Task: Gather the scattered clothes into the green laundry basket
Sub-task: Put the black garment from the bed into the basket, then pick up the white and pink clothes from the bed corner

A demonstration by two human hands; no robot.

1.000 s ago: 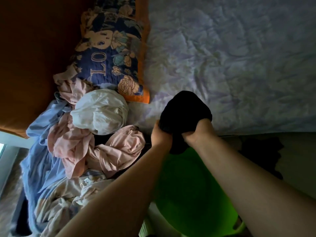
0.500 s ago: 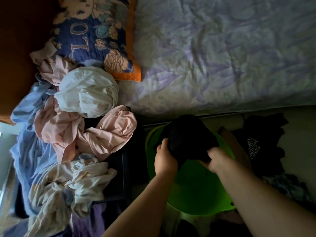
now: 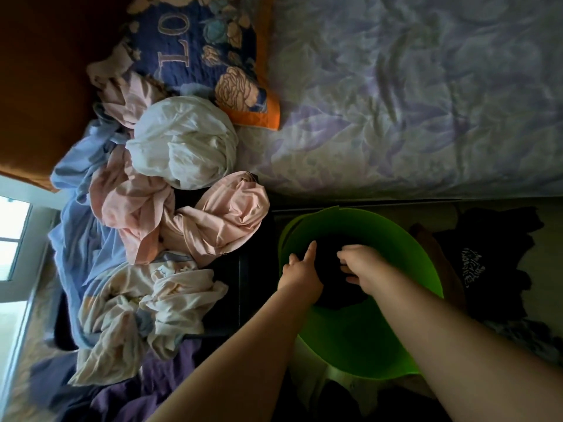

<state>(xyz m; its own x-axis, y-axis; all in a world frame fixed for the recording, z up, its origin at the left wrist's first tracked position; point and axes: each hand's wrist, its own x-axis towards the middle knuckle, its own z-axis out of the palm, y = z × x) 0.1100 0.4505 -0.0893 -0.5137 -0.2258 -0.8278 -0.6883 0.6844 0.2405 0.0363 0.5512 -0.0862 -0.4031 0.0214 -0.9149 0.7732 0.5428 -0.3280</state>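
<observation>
Inside the green laundry basket (image 3: 426, 269), black garment (image 3: 329, 269) lying at the bottom, left hand (image 3: 300, 274) resting on it with fingers spread, right hand (image 3: 361, 264) pressing it with fingers loosely bent, pink clothes (image 3: 213, 220) and white bundle (image 3: 182, 147) sitting beyond on the bed (image 3: 411, 102).

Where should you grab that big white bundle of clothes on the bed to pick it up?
Probably from above, at the twisted folds on the white bundle's top, where the cloth gathers into ridges that fingers can close around. Its rounded sides look smooth and could slip, and pink clothes press against its left and lower edges.
</observation>
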